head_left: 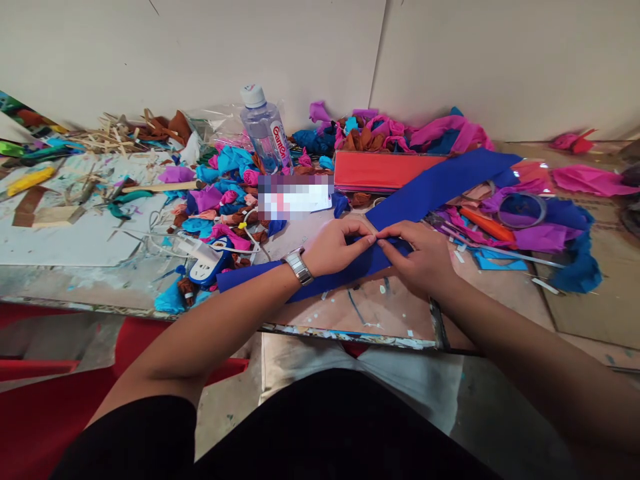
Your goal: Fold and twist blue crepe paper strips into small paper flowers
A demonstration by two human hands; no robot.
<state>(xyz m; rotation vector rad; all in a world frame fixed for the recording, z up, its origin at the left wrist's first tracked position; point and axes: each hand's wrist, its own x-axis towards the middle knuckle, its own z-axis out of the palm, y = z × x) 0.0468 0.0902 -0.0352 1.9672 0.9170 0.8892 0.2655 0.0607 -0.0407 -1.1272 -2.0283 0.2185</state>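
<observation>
A long strip of dark blue crepe paper [435,183] runs from the upper right, under my hands, to a lower band at the left. My left hand [337,247], with a metal watch [299,267] on its wrist, is closed in a pinch at the middle of the strip. Thumb and forefinger of my right hand [420,257] pinch the paper as well, and the fingertips of both hands meet there. What lies right between the fingertips is too small to make out.
Behind my hands are an orange-red box [385,172], a phone [295,200] and a water bottle [265,130]. A power strip [207,267] with white cables sits at left. Crumpled coloured paper [220,200] covers much of the table; a tape roll [521,210] lies at right.
</observation>
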